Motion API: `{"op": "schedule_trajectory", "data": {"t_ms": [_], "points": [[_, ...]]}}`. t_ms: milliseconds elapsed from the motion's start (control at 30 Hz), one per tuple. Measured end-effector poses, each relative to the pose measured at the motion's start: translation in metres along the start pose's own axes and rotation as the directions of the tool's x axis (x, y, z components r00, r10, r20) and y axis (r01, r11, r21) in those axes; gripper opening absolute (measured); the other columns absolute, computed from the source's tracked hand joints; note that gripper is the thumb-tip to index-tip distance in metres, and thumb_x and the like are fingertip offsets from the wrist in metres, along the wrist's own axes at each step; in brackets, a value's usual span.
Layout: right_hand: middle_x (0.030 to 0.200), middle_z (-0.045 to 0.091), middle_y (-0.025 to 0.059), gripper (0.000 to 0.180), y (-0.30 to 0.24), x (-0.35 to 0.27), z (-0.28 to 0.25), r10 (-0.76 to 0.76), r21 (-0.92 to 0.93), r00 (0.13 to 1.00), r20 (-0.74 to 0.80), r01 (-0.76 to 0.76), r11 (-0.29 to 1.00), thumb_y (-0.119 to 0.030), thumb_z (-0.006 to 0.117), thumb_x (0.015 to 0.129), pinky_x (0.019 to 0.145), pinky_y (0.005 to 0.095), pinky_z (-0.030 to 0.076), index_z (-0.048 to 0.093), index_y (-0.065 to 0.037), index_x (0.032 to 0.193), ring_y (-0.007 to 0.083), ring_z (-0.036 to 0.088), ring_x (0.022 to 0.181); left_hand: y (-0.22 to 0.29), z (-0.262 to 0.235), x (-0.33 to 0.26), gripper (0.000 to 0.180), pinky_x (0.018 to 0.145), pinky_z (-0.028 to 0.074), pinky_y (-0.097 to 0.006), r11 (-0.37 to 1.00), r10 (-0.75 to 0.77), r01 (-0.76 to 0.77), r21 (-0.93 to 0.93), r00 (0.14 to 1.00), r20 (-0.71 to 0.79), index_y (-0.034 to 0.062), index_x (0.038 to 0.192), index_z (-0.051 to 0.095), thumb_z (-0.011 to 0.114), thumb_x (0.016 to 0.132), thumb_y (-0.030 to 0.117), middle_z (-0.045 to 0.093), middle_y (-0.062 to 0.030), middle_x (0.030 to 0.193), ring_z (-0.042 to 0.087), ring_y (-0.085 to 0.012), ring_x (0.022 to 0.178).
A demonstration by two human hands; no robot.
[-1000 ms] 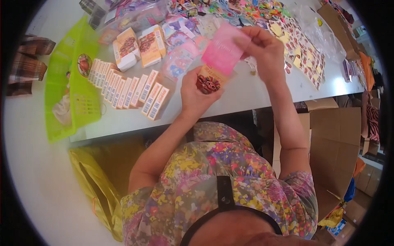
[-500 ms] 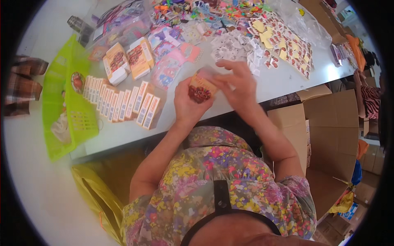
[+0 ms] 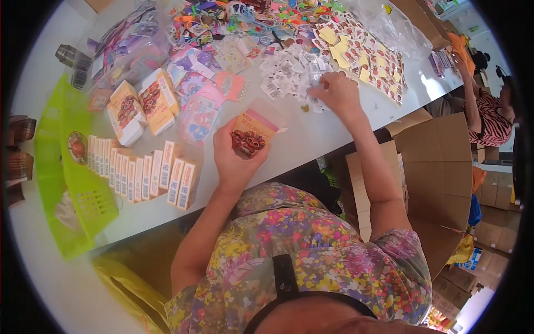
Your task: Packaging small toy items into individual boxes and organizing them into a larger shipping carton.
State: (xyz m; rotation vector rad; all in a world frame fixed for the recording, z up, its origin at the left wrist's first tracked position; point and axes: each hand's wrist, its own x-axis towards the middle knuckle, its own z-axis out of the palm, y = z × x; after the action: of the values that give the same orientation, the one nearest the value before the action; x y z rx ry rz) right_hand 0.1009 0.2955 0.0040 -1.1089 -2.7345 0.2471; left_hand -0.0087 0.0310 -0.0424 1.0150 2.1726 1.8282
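Note:
My left hand (image 3: 236, 158) is wrapped around a small orange carton (image 3: 253, 133) with a red cartoon print. Its upper end stands up pale and looks opened. To the right, my right hand (image 3: 340, 97) is over the near edge of a pile of small white printed packets (image 3: 289, 72). Its fingers are bent, with slightly blurred tips among the packets; whether they pinch one is unclear. A tiny brownish piece (image 3: 305, 108) lies on the table just left of that hand.
A slanting row of cartons (image 3: 147, 172) stands at the left beside a lime-green basket (image 3: 78, 150). Two larger orange boxes (image 3: 127, 111) lean behind the row. Colourful trinkets (image 3: 239, 22) and red-and-white sticker sheets (image 3: 378, 67) cover the far side. A large open cardboard box (image 3: 434, 172) is at right.
My right hand has left the carton and moved right to the white packets. My left hand keeps hold of the carton, now tilted less. The view has shifted, and a person appears at far right.

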Motion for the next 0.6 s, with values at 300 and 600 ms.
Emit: {"op": "schedule_trajectory", "data": {"t_ms": [300,600], "points": [[0.063,0.062,-0.0017,0.016,0.022,-0.001,-0.010,0.047,0.765,0.995,-0.092,0.040,0.643,-0.018,0.072,0.085,0.050,0.0288,0.040,0.072,-0.002,0.083,0.0106,0.051,0.053,0.014,-0.001,0.005,0.072,0.086,0.046,-0.040,0.979,0.104,-0.111,0.171,0.993,0.047,0.0018,0.123,0.051,0.085,0.061,0.015,0.055,-0.0140,0.107,0.054,-0.0301,0.100],[0.096,0.062,-0.0015,0.006,-0.029,-0.023,-0.041,-0.023,0.947,1.000,-0.001,0.009,0.320,-0.007,0.068,0.085,0.058,0.0206,0.039,0.071,-0.002,0.087,0.0045,0.050,0.066,0.022,0.012,0.013,0.071,0.085,0.045,-0.042,0.952,0.105,-0.133,0.275,0.988,0.114,0.0056,0.121,0.052,0.086,0.059,0.018,0.056,-0.0116,0.106,0.053,-0.0317,0.097]]}}
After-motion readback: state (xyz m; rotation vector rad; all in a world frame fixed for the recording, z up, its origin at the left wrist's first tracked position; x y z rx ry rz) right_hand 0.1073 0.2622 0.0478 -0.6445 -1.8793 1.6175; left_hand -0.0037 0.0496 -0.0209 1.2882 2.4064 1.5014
